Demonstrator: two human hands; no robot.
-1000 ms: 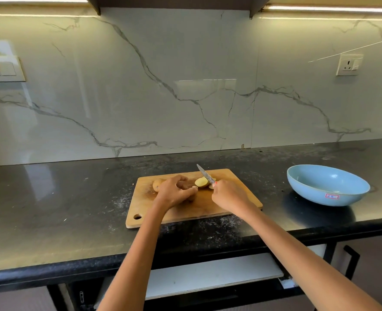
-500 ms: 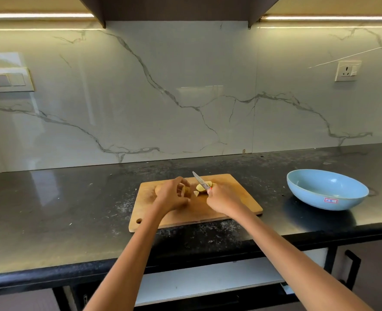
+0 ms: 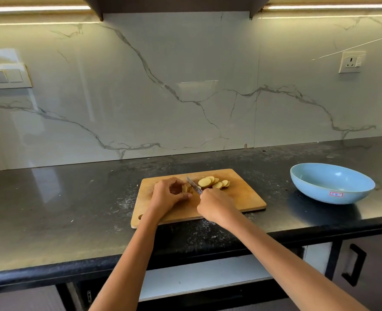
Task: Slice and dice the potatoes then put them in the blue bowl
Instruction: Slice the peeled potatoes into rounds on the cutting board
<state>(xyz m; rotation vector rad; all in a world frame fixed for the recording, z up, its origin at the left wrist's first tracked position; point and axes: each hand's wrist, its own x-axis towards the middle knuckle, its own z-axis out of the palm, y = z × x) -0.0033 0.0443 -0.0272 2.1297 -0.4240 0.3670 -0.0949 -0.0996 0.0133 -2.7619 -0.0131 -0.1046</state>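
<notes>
Here, you are standing at a dark stone counter [image 3: 51, 209], looking down at a wooden cutting board [image 3: 248, 196] set near its front edge. Your left hand [image 3: 168, 195] rests on the board with its fingers curled around the uncut end of a potato [image 3: 186, 188], pinning it in place. Your right hand [image 3: 217, 206] is wrapped around the handle of a small knife [image 3: 194, 185], whose blade points away from you and up to the left, its edge set just beside the fingertips holding the potato. To the right of the blade, a fanned row of pale round potato slices [image 3: 213, 182] lies overlapping on the board. The blue bowl [image 3: 332, 182] sits on the counter well apart from the board, off to your right, and looks to hold nothing yet.

Judging by this, you are mid-slicing: one potato is mostly cut into rounds, with only a small stub left in your left hand. Dicing has not begun, and nothing has gone into the bowl. The next cut calls for care, since the remaining piece is short and your fingertips sit close to the blade; tuck them back before pressing down. After that, the rounds will likely need stacking and cross-cutting.
</notes>
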